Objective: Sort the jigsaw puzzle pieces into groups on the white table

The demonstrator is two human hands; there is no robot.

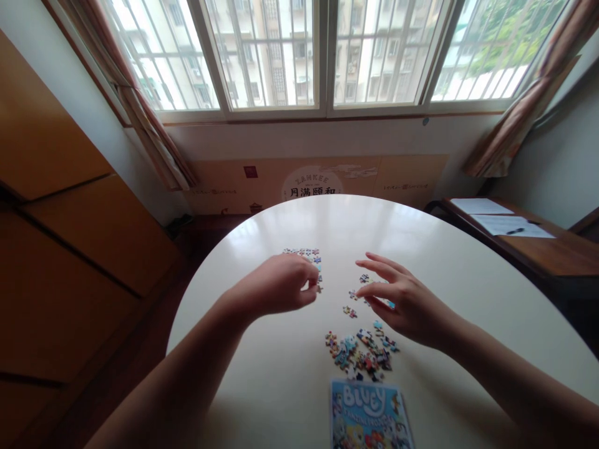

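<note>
There's one jigsaw pile (367, 358), one table (468, 280), two curtains (148, 128).

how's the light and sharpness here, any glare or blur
In the head view, the windows are partly washed out; in the head view, pale glare streaks the far side of the table; also in the head view, the cabinet is dim and the puzzle pieces look soft.

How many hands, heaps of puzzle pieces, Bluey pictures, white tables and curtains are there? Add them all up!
Hands: 2 (left hand, right hand)
Heap of pieces: 1, too jumbled to count piece by piece
Bluey picture: 1
White table: 1
Curtains: 2 (left curtain, right curtain)
Total: 7
</note>
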